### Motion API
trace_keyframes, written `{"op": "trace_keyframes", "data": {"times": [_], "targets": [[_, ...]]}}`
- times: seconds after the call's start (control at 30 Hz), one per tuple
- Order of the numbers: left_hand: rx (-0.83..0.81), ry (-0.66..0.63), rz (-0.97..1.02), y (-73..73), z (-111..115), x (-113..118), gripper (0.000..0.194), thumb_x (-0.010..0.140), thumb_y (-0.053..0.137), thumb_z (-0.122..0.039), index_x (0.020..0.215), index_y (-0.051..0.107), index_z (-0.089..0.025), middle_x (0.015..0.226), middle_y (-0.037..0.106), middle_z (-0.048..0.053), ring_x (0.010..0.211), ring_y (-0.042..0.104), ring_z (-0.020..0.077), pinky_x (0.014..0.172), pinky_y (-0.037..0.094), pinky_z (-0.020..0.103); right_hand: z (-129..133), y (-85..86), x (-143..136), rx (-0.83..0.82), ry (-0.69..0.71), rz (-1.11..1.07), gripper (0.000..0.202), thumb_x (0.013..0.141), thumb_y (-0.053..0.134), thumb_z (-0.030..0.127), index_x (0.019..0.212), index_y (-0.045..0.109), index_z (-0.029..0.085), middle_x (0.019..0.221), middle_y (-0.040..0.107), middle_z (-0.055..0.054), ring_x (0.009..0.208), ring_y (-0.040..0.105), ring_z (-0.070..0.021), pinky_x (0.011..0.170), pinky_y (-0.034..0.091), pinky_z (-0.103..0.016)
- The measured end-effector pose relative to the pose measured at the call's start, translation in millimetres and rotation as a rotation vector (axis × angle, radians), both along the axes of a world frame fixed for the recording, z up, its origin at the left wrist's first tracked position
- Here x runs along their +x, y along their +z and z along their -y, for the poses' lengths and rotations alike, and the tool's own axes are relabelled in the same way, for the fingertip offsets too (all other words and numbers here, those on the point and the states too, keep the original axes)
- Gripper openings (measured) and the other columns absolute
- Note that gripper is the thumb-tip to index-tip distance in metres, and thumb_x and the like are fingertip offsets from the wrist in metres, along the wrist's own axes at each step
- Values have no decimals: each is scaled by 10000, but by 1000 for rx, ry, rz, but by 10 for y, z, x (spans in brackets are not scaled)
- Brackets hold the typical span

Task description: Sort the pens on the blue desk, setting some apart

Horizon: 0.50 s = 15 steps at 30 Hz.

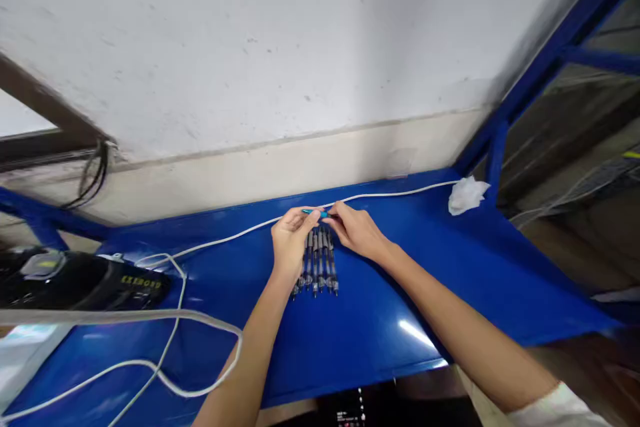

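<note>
Between both hands, above the far end of a row of pens, is a blue pen (317, 213). My left hand (291, 235) has thumb and fingers closed on its left part. From the other side my right hand (356, 230) pinches its darker right part. Several clear pens with grey grips (321, 263) lie side by side on the blue table (350, 340), just below the hands. Part of the row's left side is hidden behind my left hand.
White cables (250, 232) run along the table's back and loop over the left side. A black bag with yellow lettering (135, 283) lies at left. Crumpled white tissue (467, 195) sits at the back right. A wall (280, 80) rises behind; blue frame posts (500, 140) stand at right.
</note>
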State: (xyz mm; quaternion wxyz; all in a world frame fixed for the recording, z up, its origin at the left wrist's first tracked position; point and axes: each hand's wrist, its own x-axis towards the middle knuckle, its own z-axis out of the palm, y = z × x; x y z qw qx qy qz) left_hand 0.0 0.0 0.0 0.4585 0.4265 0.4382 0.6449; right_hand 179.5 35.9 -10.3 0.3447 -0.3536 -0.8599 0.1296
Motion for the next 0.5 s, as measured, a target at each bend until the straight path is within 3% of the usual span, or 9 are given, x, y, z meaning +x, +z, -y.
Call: {"op": "trace_keyframes", "data": {"times": [0.13,0.23,0.4,0.5], "targets": [[-19,31,9,-22,13,-3,209,827,901,-357,906,794,-196,928,802,46,848,709,166,809,553,287,24,49,-1,-22,-10,21,214,1137,495,401,1230,556,218,1058,770,-87,859,737,-242,709,488,-309],[-33,36,29,-1,31,-11,219,829,899,-368,890,774,-199,954,799,46,866,713,169,814,558,291,25,72,-6,22,32,44,239,1162,409,340,1302,568,227,1187,733,-115,995,723,-254,809,519,-337],[-48,30,49,36,58,-13,247,830,898,-370,850,729,-192,989,801,60,869,713,169,820,560,294,38,69,-19,-3,3,48,178,1151,440,315,1152,583,209,1039,749,-104,846,714,-244,707,491,-321],[-46,23,57,41,66,-10,258,843,888,-373,840,709,-188,997,803,66,843,709,160,830,557,296,62,91,-25,-16,-11,32,178,1139,491,357,1200,580,216,1050,778,-95,876,736,-250,719,495,-318]]}}
